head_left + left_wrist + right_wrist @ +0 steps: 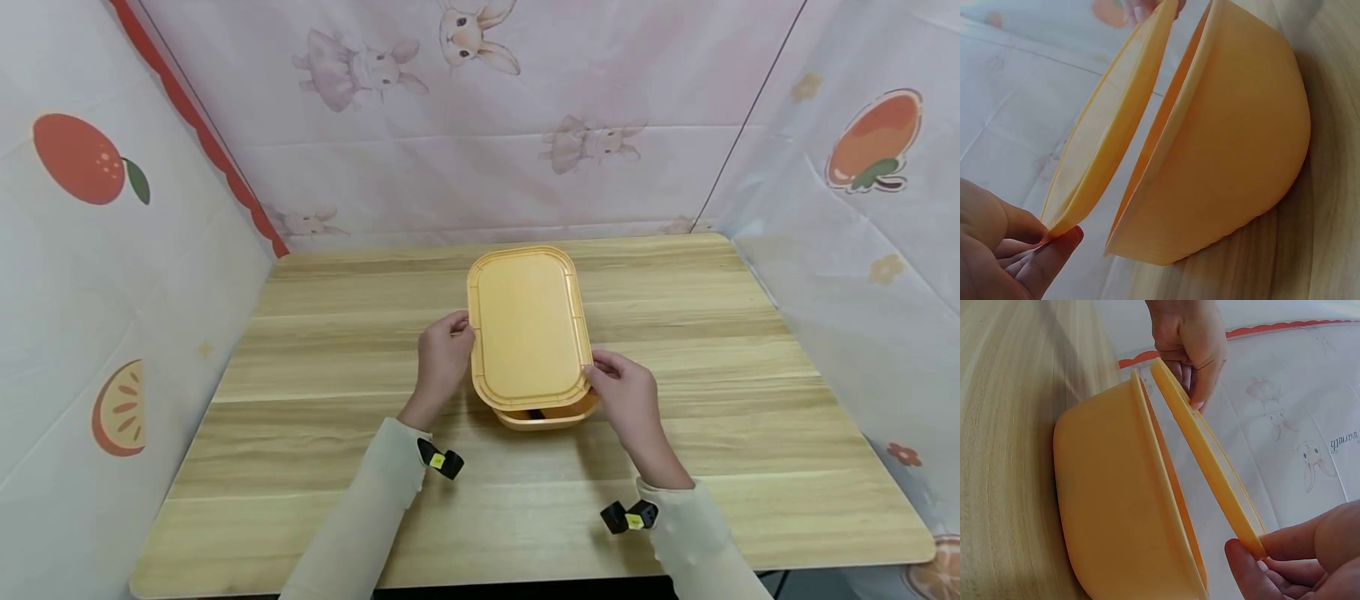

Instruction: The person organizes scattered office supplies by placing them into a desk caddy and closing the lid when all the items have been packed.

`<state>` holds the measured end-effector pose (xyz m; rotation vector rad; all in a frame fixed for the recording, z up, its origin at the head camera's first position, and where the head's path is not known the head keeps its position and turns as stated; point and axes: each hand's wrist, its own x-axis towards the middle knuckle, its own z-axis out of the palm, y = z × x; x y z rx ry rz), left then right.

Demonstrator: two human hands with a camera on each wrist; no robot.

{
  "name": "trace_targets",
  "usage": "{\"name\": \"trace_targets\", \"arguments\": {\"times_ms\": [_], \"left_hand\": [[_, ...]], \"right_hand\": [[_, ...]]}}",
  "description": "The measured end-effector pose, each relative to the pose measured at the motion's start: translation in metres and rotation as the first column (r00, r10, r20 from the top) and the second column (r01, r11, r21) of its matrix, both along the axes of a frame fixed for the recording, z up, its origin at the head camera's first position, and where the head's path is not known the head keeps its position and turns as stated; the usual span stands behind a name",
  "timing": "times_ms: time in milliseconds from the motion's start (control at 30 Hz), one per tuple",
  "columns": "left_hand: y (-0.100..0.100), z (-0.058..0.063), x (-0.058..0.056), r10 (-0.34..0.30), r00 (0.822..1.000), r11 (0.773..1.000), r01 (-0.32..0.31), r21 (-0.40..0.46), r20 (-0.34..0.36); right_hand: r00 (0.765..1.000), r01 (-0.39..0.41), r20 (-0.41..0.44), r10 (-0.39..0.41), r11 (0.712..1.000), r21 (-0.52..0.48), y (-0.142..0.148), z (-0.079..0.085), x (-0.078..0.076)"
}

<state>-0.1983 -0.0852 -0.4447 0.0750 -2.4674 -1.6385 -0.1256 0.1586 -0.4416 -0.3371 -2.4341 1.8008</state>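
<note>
A yellow-orange rectangular lid (528,325) with rounded corners is held above a box of the same colour (1235,137). My left hand (444,354) pinches the lid's left edge between thumb and fingers. On the opposite edge, nearer to me, my right hand (626,396) pinches it too. Both wrist views show a gap between the tilted lid and the rim of the box (1122,500), which stands on the table. Most of the inside is covered from above; a small dark thing (536,414) shows at the near end, too little to tell its kind.
The wood-grain table (315,450) spreads around the box, with its far edge against a rabbit-print cloth (450,183). Fruit-print cloths hang at the left (67,292) and right (855,250). A small black camera sits on each wrist.
</note>
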Motion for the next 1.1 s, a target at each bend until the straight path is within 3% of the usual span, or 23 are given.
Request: {"name": "trace_targets", "arguments": {"times_ms": [133,433,667,800,867,967,1100], "left_hand": [[0.001,0.000,0.000,-0.006,1.000,1.000,0.006,-0.004,-0.004],[0.002,0.001,0.003,-0.032,0.999,0.999,0.032,-0.018,0.004],[0.004,0.002,0.003,-0.050,0.998,0.999,0.051,-0.015,0.027],[0.005,0.005,0.002,-0.071,0.997,0.996,0.072,-0.060,0.023],[0.006,0.007,0.001,-0.091,0.996,0.988,0.091,-0.124,0.004],[0.008,0.017,0.000,-0.119,0.992,0.953,0.100,-0.287,-0.048],[0.024,0.045,-0.005,-0.171,0.980,0.849,0.094,-0.520,-0.104]], "right_hand": [[1.000,0.012,-0.006,-0.013,1.000,-0.020,0.001,-0.002,-0.001],[0.998,0.039,-0.044,-0.037,0.998,0.047,0.002,-0.004,0.002],[0.992,0.098,-0.083,-0.094,0.994,0.040,0.002,-0.007,0.001],[0.988,0.121,-0.098,-0.117,0.992,0.039,0.002,-0.009,0.001],[0.986,0.130,-0.105,-0.126,0.991,0.037,0.003,-0.009,0.001],[0.984,0.140,-0.115,-0.136,0.990,0.032,0.004,-0.009,0.002],[0.982,0.146,-0.126,-0.142,0.989,0.030,0.005,-0.008,0.003]]}}
